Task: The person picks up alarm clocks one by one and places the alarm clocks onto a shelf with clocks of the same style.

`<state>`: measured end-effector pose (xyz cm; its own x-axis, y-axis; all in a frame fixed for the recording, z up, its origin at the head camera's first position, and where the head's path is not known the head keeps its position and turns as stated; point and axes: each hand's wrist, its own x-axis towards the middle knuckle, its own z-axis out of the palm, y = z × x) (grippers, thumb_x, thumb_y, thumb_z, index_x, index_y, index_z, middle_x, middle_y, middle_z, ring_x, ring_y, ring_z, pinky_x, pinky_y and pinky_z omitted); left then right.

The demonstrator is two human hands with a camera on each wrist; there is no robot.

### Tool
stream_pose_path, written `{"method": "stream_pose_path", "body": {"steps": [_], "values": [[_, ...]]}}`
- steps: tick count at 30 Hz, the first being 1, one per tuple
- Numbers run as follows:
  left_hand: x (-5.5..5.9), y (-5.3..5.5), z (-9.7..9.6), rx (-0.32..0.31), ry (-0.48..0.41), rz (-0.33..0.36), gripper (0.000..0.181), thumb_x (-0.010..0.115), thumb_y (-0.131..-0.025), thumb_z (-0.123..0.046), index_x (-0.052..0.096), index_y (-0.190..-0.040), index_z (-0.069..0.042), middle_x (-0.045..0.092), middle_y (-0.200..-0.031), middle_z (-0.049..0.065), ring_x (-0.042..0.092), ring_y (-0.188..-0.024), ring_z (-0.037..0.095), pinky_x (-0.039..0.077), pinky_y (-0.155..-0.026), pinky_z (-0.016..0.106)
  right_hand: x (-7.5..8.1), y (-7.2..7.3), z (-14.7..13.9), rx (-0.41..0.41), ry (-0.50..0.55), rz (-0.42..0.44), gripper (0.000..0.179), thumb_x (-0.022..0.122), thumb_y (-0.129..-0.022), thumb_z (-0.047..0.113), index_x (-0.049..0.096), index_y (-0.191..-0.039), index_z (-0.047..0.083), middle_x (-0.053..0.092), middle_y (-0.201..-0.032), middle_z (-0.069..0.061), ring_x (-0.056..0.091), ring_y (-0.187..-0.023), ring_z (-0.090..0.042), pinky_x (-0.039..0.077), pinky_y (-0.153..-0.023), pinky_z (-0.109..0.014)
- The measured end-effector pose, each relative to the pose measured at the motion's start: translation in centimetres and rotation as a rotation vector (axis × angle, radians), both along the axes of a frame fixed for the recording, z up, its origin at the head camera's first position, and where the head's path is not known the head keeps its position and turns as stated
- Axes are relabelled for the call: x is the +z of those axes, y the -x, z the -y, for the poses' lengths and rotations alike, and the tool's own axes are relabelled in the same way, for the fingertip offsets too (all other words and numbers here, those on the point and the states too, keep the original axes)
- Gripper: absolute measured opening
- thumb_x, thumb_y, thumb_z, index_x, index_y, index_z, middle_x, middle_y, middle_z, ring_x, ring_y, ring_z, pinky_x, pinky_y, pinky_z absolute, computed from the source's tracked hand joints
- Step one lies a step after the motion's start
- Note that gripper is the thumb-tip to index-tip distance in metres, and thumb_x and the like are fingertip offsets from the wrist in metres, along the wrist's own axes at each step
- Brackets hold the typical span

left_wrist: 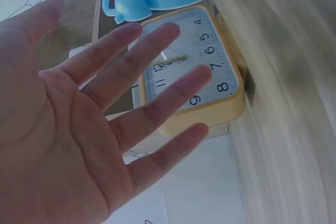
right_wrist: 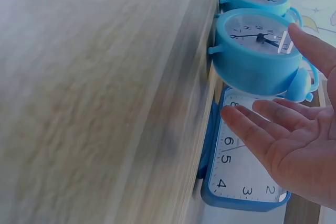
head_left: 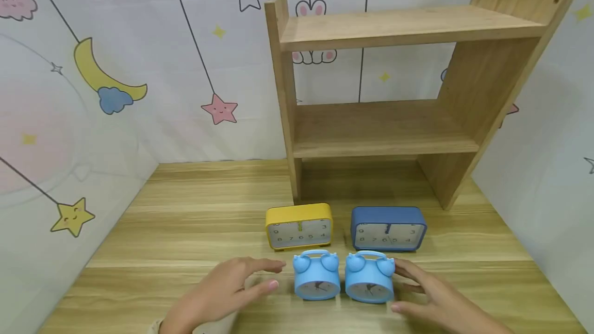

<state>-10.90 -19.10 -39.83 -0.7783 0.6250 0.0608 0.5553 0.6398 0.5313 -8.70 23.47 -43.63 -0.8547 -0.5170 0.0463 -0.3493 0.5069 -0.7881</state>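
Two light-blue twin-bell alarm clocks stand side by side on the wooden tabletop, a left one (head_left: pixel 317 274) and a right one (head_left: pixel 369 275). My left hand (head_left: pixel 227 290) is held beside the left clock, a small gap between them, and the left wrist view shows its fingers spread with nothing in them. At the right clock's outer side is my right hand (head_left: pixel 429 295), thumb toward the front and fingers toward the back. Its fingers are extended; whether the tips touch the clock I cannot tell. Behind stand a yellow rectangular clock (head_left: pixel 299 214) and a dark-blue rectangular clock (head_left: pixel 389 215).
A wooden two-tier shelf (head_left: pixel 380 128) stands at the back right, behind the rectangular clocks. Cloth walls (head_left: pixel 185 128) printed with stars and a moon enclose the tabletop (head_left: pixel 185 210) at the back and both sides.
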Motion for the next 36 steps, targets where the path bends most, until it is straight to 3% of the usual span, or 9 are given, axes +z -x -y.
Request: {"method": "stream_pose_path", "body": {"steps": [2,6,9,16,18,22,27,30,36], "values": [[0.2,0.1,0.1,0.004,-0.032,0.006,0.042,0.047,-0.104,-0.045,0.061,-0.137,-0.023,0.064,-0.125,-0.018,0.057,-0.121,0.011,0.047,-0.1,0.046,-0.1,0.3,0.2,0.008,0.036,-0.021,0.076,0.074,-0.09,0.027,0.036,-0.148,-0.003,0.045,-0.142,-0.033,0.057,-0.119,-0.041,0.055,-0.087,-0.047],[0.5,0.3,0.2,0.029,-0.078,-0.018,0.04,0.054,-0.101,-0.046,0.062,-0.134,-0.025,0.065,-0.119,-0.02,0.06,-0.115,0.007,0.051,-0.094,0.04,-0.4,0.8,0.5,0.031,0.122,-0.064,0.071,0.078,-0.087,0.02,0.042,-0.143,-0.004,0.051,-0.136,-0.031,0.055,-0.121,-0.012,0.056,-0.086,-0.037],[0.8,0.5,0.2,0.068,-0.122,-0.026,0.039,0.059,-0.098,-0.047,0.064,-0.131,-0.028,0.066,-0.113,-0.022,0.062,-0.107,0.007,0.054,-0.077,0.031,-0.6,1.1,0.5,0.05,0.174,-0.079,0.071,0.081,-0.084,0.014,0.043,-0.14,-0.008,0.054,-0.131,-0.033,0.053,-0.118,-0.001,0.057,-0.083,-0.037],[2.0,1.3,-0.1,0.19,-0.216,-0.129,0.031,0.065,-0.094,-0.046,0.069,-0.12,-0.029,0.07,-0.108,-0.019,0.064,-0.104,0.005,0.054,-0.08,0.033,-0.6,1.3,0.6,0.036,0.228,-0.052,0.073,0.083,-0.08,0.009,0.043,-0.138,-0.011,0.053,-0.13,-0.036,0.052,-0.116,0.004,0.058,-0.081,-0.036],[2.5,1.7,-0.2,0.22,-0.245,-0.148,0.03,0.066,-0.094,-0.045,0.069,-0.12,-0.029,0.07,-0.107,-0.018,0.064,-0.103,0.006,0.053,-0.074,0.03,-0.6,1.3,0.7,0.036,0.232,-0.07,0.074,0.084,-0.079,0.008,0.044,-0.138,-0.011,0.054,-0.129,-0.035,0.052,-0.116,0.004,0.058,-0.08,-0.036],[3.4,2.5,-0.5,0.271,-0.292,-0.2,0.031,0.066,-0.095,-0.041,0.068,-0.122,-0.026,0.07,-0.107,-0.017,0.065,-0.102,0.008,0.053,-0.075,0.031,-0.6,1.3,0.8,0.033,0.231,-0.114,0.074,0.085,-0.077,0.007,0.045,-0.137,-0.009,0.056,-0.127,-0.033,0.055,-0.115,0.001,0.058,-0.079,-0.035],[4.6,3.6,-1.1,0.333,-0.372,-0.262,0.036,0.069,-0.095,-0.033,0.064,-0.128,-0.02,0.069,-0.114,-0.007,0.065,-0.101,0.013,0.055,-0.08,0.038,-0.8,1.4,0.9,0.045,0.252,-0.137,0.074,0.085,-0.076,0.006,0.046,-0.136,-0.01,0.057,-0.125,-0.034,0.056,-0.114,0.0,0.058,-0.079,-0.036],[5.3,4.2,-1.5,0.355,-0.441,-0.274,0.042,0.07,-0.094,-0.026,0.058,-0.133,-0.015,0.067,-0.119,0.001,0.064,-0.104,0.019,0.055,-0.083,0.044,-1.0,1.5,0.9,0.059,0.277,-0.13,0.074,0.085,-0.076,0.005,0.045,-0.136,-0.011,0.056,-0.125,-0.034,0.055,-0.115,0.0,0.058,-0.079,-0.036],[7.1,5.6,-2.6,0.387,-0.543,-0.273,0.055,0.072,-0.093,-0.019,0.047,-0.142,-0.014,0.061,-0.127,0.005,0.062,-0.109,0.024,0.055,-0.085,0.048,-1.1,1.6,0.9,0.074,0.307,-0.112,0.073,0.084,-0.076,0.003,0.045,-0.136,-0.012,0.056,-0.125,-0.032,0.055,-0.116,0.001,0.058,-0.079,-0.037]]}}
